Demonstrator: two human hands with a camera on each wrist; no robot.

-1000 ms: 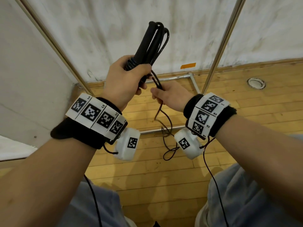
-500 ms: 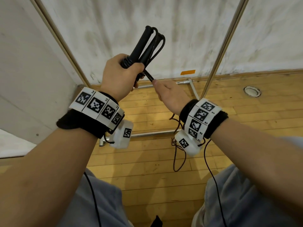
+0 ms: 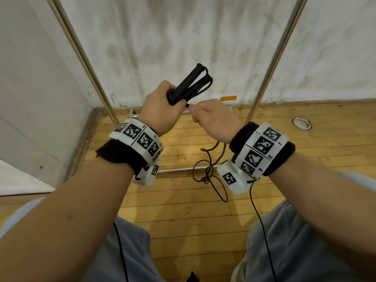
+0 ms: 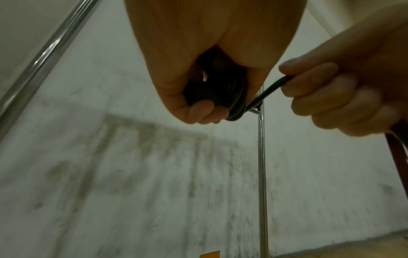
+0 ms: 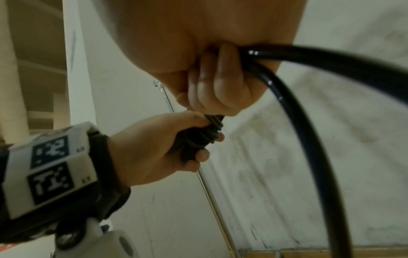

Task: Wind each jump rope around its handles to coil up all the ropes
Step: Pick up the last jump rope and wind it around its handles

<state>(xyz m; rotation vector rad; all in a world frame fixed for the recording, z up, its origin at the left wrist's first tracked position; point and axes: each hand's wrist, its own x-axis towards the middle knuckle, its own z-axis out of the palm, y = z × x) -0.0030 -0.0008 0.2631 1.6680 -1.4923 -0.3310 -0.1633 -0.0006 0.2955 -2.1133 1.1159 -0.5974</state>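
My left hand (image 3: 162,106) grips the lower ends of two black jump-rope handles (image 3: 190,83), which point up and to the right with rope loops folded along them. Several turns of black rope (image 5: 212,130) circle the handles just above that fist. My right hand (image 3: 209,116) sits close beside it and pinches the rope (image 4: 268,88), which runs short and taut from the wraps. The loose remainder (image 3: 209,171) hangs below my right wrist and ends in a tangle on the wooden floor. In the right wrist view the rope (image 5: 309,122) curves away from my curled fingers (image 5: 217,90).
Two slanted metal poles (image 3: 272,64) (image 3: 81,53) rise before a stained white wall, with base bars (image 3: 177,169) on the floor. An orange tape strip (image 3: 228,98) and a round floor fitting (image 3: 301,123) lie at the back. My grey-trousered knees (image 3: 301,241) fill the bottom.
The handles have tipped further to the right and come lower in view. My right hand has risen to beside the left fist, drawing the rope short and lifting more slack off the floor.
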